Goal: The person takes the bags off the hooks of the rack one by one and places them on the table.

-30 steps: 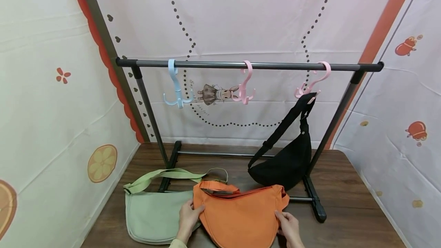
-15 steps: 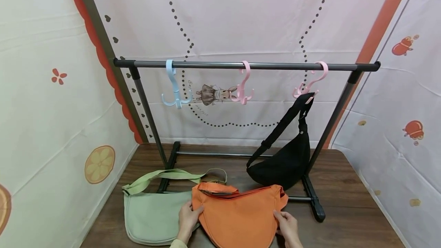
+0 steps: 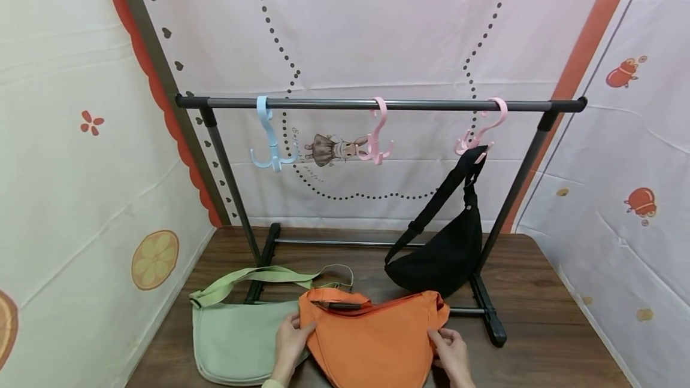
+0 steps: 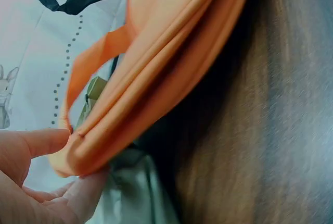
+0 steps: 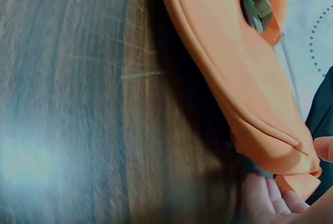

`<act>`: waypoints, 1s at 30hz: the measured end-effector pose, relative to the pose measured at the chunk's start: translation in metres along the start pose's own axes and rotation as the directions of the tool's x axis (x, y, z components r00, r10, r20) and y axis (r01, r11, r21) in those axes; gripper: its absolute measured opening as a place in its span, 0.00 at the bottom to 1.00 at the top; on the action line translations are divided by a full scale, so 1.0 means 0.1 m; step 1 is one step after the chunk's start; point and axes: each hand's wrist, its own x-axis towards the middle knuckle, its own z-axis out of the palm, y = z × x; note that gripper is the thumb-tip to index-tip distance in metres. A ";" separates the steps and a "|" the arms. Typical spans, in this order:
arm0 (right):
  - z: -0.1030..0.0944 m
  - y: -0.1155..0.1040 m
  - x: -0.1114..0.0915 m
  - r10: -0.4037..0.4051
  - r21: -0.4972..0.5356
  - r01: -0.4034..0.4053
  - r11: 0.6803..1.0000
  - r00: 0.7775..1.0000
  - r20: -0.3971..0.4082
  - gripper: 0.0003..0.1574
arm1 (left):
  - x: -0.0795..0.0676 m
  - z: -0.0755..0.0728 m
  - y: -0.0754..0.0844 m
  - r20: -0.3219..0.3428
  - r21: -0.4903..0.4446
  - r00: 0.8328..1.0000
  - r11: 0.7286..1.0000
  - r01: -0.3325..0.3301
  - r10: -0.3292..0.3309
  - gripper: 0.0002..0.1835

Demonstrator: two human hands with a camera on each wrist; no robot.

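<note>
An orange shoulder bag [image 3: 372, 340] is held up near the front of the table, its zip side facing upward. My left hand [image 3: 290, 343] pinches its left upper corner, thumb in front; the left wrist view shows the fingers [image 4: 86, 195] under the fabric. At the opposite corner, my right hand [image 3: 453, 355] grips the edge near the strap end. The orange strap [image 4: 99, 52] loops behind the bag. A pale green bag [image 3: 237, 340] lies to the left, partly covered by my left hand and the orange bag.
Behind stands a black rack with a top bar [image 3: 323, 104]. A blue hook [image 3: 274, 142], a middle pink hook [image 3: 376, 136] and a right pink hook [image 3: 477, 133] hang there. A black bag [image 3: 447, 250] dangles from the right one. Printed cloth [image 3: 81, 196] surrounds the wooden table [image 3: 544, 316].
Both hands keep their hold on the orange bag and barely move. The head view has shifted slightly, so the rack appears a little farther left.
</note>
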 end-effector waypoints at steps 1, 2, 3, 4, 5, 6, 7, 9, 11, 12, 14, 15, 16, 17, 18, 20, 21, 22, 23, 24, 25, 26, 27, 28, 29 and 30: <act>-0.02 -0.02 -0.01 -0.006 -0.008 0.006 1.000 1.000 0.001 0.40 | 0.00 -0.02 0.01 -0.010 0.007 1.000 1.000 -0.006 0.006 0.28; -0.04 -0.05 -0.02 -0.014 -0.024 0.014 1.000 1.000 -0.002 0.42 | -0.01 -0.04 0.03 -0.017 0.012 1.000 1.000 -0.017 0.017 0.29; -0.05 -0.07 -0.03 -0.027 -0.045 0.026 0.999 1.000 -0.007 0.43 | -0.01 -0.06 0.05 -0.020 0.009 0.999 0.999 -0.032 0.032 0.30; -0.07 -0.09 -0.05 -0.040 -0.072 0.039 0.997 0.999 -0.011 0.45 | -0.01 -0.08 0.07 -0.019 0.014 0.998 0.999 -0.052 0.052 0.30; -0.09 -0.12 -0.06 -0.056 -0.105 0.054 0.993 0.998 -0.014 0.46 | -0.02 -0.09 0.09 -0.013 0.019 0.998 0.998 -0.066 0.067 0.30; -0.10 -0.15 -0.07 -0.076 -0.145 0.073 0.987 0.997 -0.015 0.48 | -0.02 -0.11 0.12 -0.005 0.021 0.997 0.997 -0.075 0.075 0.31; -0.12 -0.17 -0.08 -0.101 -0.188 0.096 0.977 0.995 -0.016 0.48 | -0.03 -0.12 0.15 0.008 0.037 0.996 0.996 -0.086 0.086 0.31; -0.15 -0.22 -0.09 -0.146 -0.265 0.141 0.954 0.989 -0.002 0.50 | -0.04 -0.13 0.21 0.026 0.057 0.993 0.992 -0.113 0.111 0.32; -0.19 -0.27 -0.11 -0.194 -0.330 0.192 0.924 0.981 0.026 0.50 | -0.05 -0.14 0.27 0.033 0.082 0.988 0.985 -0.152 0.149 0.32; -0.22 -0.30 -0.12 -0.216 -0.358 0.218 0.908 0.975 0.048 0.50 | -0.06 -0.15 0.30 0.031 0.093 0.983 0.978 -0.185 0.182 0.32; -0.26 -0.36 -0.14 -0.251 -0.414 0.267 0.870 0.963 0.095 0.50 | -0.06 -0.17 0.38 0.025 0.124 0.960 0.952 -0.280 0.279 0.31; -0.28 -0.39 -0.16 -0.268 -0.439 0.292 0.850 0.956 0.117 0.51 | -0.07 -0.17 0.43 0.027 0.144 0.941 0.930 -0.338 0.338 0.30; -0.30 -0.43 -0.18 -0.284 -0.459 0.315 0.830 0.949 0.138 0.51 | -0.08 -0.18 0.47 0.036 0.157 0.919 0.906 -0.394 0.393 0.30; -0.33 -0.47 -0.20 -0.296 -0.474 0.336 0.814 0.942 0.160 0.52 | -0.10 -0.19 0.53 0.048 0.168 0.896 0.880 -0.444 0.442 0.30; -0.35 -0.52 -0.22 -0.312 -0.490 0.361 0.794 0.932 0.182 0.53 | -0.11 -0.20 0.60 0.062 0.185 0.867 0.848 -0.496 0.494 0.30; -0.39 -0.60 -0.26 -0.355 -0.516 0.409 0.753 0.912 0.204 0.54 | -0.14 -0.20 0.74 0.102 0.194 0.796 0.773 -0.604 0.597 0.30; -0.42 -0.64 -0.29 -0.375 -0.527 0.430 0.734 0.902 0.213 0.54 | -0.17 -0.20 0.81 0.121 0.202 0.752 0.726 -0.658 0.648 0.30; -0.44 -0.68 -0.32 -0.394 -0.543 0.447 0.710 0.892 0.219 0.55 | -0.19 -0.19 0.89 0.136 0.203 0.702 0.674 -0.710 0.699 0.30; -0.45 -0.71 -0.34 -0.421 -0.561 0.469 0.682 0.879 0.224 0.55 | -0.20 -0.18 0.97 0.148 0.204 0.645 0.615 -0.762 0.750 0.30; -0.47 -0.74 -0.36 -0.455 -0.580 0.494 0.648 0.862 0.225 0.54 | -0.21 -0.18 1.04 0.161 0.211 0.578 0.544 -0.812 0.800 0.30; -0.48 -0.76 -0.37 -0.489 -0.598 0.516 0.614 0.843 0.224 0.53 | -0.22 -0.17 1.12 0.175 0.215 0.509 0.472 -0.855 0.843 0.30; -0.50 -0.77 -0.38 -0.522 -0.613 0.537 0.580 0.822 0.227 0.52 | -0.22 -0.16 1.20 0.184 0.225 0.440 0.398 -0.889 0.879 0.30; -0.51 -0.78 -0.39 -0.565 -0.627 0.563 0.539 0.793 0.226 0.51 | -0.22 -0.15 1.28 0.194 0.234 0.368 0.321 -0.918 0.910 0.30; -0.52 -0.79 -0.39 -0.606 -0.643 0.583 0.496 0.763 0.225 0.50 | -0.22 -0.15 1.37 0.204 0.237 0.301 0.251 -0.938 0.932 0.30; -0.53 -0.79 -0.39 -0.647 -0.658 0.602 0.452 0.729 0.223 0.49 | -0.21 -0.14 1.45 0.217 0.242 0.239 0.186 -0.952 0.946 0.30; -0.55 -0.80 -0.39 -0.684 -0.671 0.617 0.411 0.695 0.220 0.49 | -0.21 -0.13 1.54 0.231 0.246 0.183 0.124 -0.961 0.956 0.30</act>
